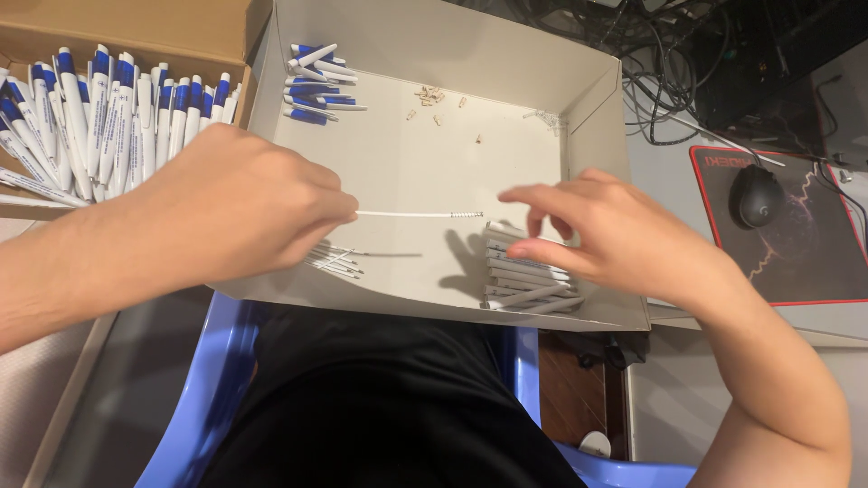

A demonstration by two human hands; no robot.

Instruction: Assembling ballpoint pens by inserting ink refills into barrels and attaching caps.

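The left hand is pinching the end of a thin white refill with a spring on its right tip, holding it level over the middle of the shallow white box. The right hand is hovering just right of that tip, fingers spread and gripping nothing, above a pile of white pen barrels in the near right corner. Blue-and-white pens are filling a cardboard box at far left.
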